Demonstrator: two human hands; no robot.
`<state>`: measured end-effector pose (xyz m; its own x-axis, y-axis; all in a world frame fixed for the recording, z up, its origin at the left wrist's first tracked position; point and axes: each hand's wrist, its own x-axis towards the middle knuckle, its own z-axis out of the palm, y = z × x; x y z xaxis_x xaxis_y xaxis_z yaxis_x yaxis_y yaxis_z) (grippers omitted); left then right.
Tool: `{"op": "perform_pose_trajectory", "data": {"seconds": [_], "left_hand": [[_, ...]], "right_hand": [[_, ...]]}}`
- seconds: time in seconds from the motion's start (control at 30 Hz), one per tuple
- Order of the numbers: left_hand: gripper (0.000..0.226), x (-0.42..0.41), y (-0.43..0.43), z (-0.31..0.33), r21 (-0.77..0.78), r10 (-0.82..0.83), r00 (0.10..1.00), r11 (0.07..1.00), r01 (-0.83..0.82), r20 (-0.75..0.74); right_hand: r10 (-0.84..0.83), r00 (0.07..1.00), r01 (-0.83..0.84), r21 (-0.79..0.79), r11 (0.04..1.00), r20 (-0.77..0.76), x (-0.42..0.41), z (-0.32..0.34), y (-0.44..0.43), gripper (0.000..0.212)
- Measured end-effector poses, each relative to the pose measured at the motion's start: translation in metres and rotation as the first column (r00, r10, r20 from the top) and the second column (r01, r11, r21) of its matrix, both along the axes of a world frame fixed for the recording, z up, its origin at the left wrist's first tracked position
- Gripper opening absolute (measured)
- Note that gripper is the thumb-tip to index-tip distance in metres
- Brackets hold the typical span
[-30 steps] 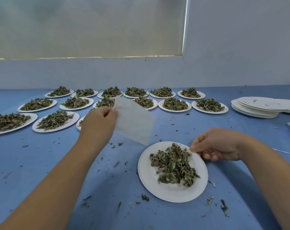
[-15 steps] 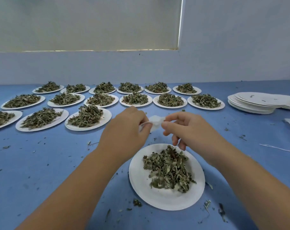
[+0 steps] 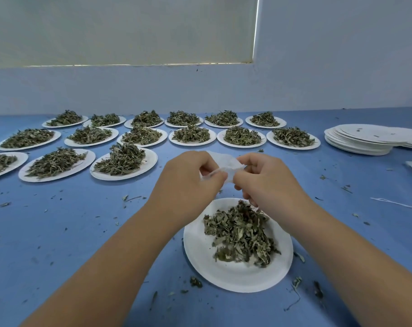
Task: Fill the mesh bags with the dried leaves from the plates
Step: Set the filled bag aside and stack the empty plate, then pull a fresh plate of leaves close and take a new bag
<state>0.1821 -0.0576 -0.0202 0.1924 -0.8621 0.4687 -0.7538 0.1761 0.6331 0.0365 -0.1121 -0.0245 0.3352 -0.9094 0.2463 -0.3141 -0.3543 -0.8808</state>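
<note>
Now both hands work at one mesh bag, just above the nearest plate.

The left hand (image 3: 188,178) and right hand (image 3: 266,180) sit close together, each pinching an edge of the small white mesh bag (image 3: 226,162) held in the air between them. Whether its mouth is parted cannot be told. The dried leaves (image 3: 240,234) lie directly below and nearer the person, heaped on the plate (image 3: 235,277) on the blue worktop (image 3: 82,232). The right hand hangs closer over the heap, so it looks better placed to scoop.

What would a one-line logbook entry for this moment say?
mesh bag: off the table | left hand: pinches bag | right hand: pinches bag | dried leaves: on near plate, not yet bagged
</note>
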Motion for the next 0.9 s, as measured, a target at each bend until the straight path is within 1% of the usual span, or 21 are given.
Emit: {"op": "perform_pose_trajectory", "data": {"seconds": [0.07,0.1,0.13,0.2,0.27,0.33,0.47,0.57,0.63,0.73,0.8,0.9], "left_hand": [[0.016,0.001,0.001,0.001,-0.001,0.037,0.993,0.999,-0.037,-0.108],[0.016,0.001,0.002,0.002,-0.012,0.061,0.991,0.998,-0.063,-0.122],[0.015,0.001,0.002,0.003,-0.026,0.085,0.991,0.996,-0.088,-0.099],[0.016,0.002,0.004,0.005,-0.037,0.107,0.994,0.994,-0.106,0.037],[0.015,0.001,0.006,0.005,-0.004,0.09,0.977,0.996,-0.091,0.191],[0.012,0.001,0.007,0.005,0.027,0.069,0.958,0.996,-0.08,0.279],[0.011,-0.006,0.009,0.007,0.003,0.045,0.951,0.999,-0.048,0.306],[0.008,-0.005,0.011,0.01,-0.017,0.092,0.929,0.996,-0.092,0.357],[0.006,0.0,0.011,0.011,-0.016,0.118,0.918,0.993,-0.121,0.379],[0.004,0.007,0.011,0.011,0.032,0.062,0.939,0.996,-0.078,0.339],[0.001,0.009,0.012,0.01,0.075,-0.017,0.975,0.997,0.0,0.224],[0.008,0.01,0.015,0.011,0.113,-0.083,0.996,0.991,0.078,0.042]], "right_hand": [[0.02,0.999,-0.02,0.005,1.0,-0.033,-0.002,0.001,0.0,0.014],[0.03,0.998,-0.03,0.002,1.0,-0.058,-0.002,0.002,0.001,0.016],[0.037,0.996,-0.037,-0.005,0.999,-0.08,-0.003,0.003,0.002,0.017],[0.032,0.995,-0.035,-0.02,0.999,-0.099,-0.003,0.004,0.003,0.018],[0.014,0.996,-0.016,-0.024,1.0,-0.09,-0.003,0.004,0.003,0.016],[-0.002,0.997,0.002,-0.01,1.0,-0.072,-0.003,0.004,0.002,0.012],[-0.007,0.997,0.006,-0.022,1.0,-0.073,0.001,0.001,0.002,0.007],[0.004,0.991,-0.011,-0.049,0.999,-0.135,0.002,-0.001,0.001,0.012],[0.005,0.991,-0.009,-0.03,1.0,-0.133,-0.001,0.001,0.0,0.014],[0.019,0.992,-0.017,0.015,1.0,-0.125,-0.007,0.005,-0.002,0.012],[0.022,0.987,-0.017,0.03,0.999,-0.158,-0.011,0.005,-0.003,0.009],[0.048,0.983,-0.035,0.077,0.996,-0.175,-0.017,0.007,-0.004,0.001]]}}
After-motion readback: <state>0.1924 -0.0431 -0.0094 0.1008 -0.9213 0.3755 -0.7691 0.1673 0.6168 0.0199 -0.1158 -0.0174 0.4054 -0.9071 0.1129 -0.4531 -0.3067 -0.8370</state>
